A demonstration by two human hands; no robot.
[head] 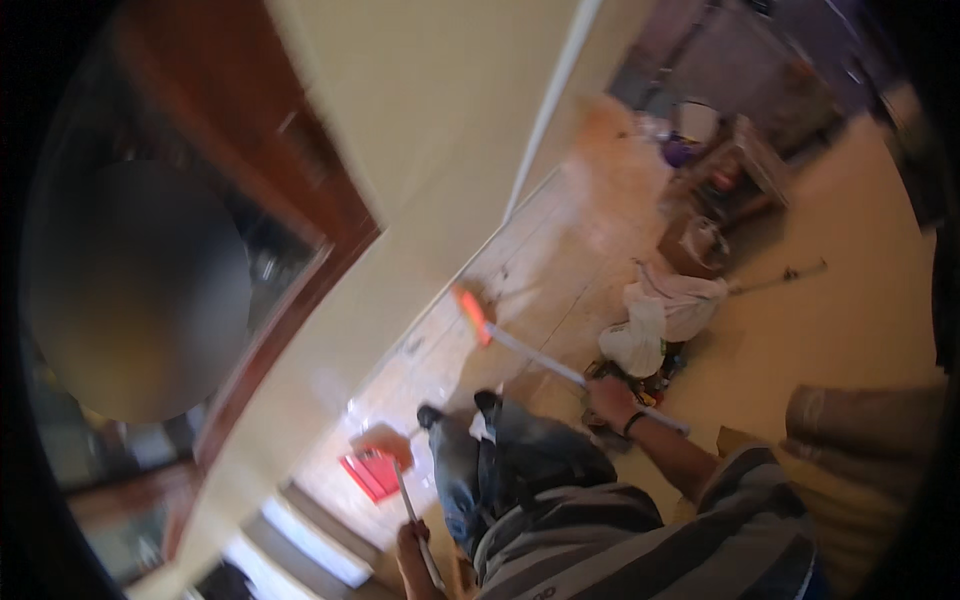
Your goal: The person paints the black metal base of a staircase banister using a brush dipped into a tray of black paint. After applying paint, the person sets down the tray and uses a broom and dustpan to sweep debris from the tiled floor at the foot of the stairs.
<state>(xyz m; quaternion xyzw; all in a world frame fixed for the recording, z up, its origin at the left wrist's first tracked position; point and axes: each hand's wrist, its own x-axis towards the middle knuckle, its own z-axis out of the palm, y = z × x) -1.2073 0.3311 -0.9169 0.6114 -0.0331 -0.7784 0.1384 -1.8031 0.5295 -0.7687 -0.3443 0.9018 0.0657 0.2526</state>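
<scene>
My right hand [613, 403], with a dark band at the wrist, grips the pale stick of a broom [536, 354]. The broom's orange head [472, 313] is at the floor close to the foot of the wall. Lower in the view, my left hand [413, 535] is closed around the light handle of a long-handled dustpan. The red pan [373, 474] is held near the floor, left of my shoes, and looks tilted. My jeans and dark shoes [429, 416] stand between the two tools. Blur hides any fine debris on the tiles.
Steps [311, 536] lie just below the dustpan. A cream wall [420, 202] runs along the left, with a brown-framed opening [281, 360]. To the right are white bags [637, 337], a brown box [686, 244], a wooden stand [739, 169] and a thin rod [780, 277].
</scene>
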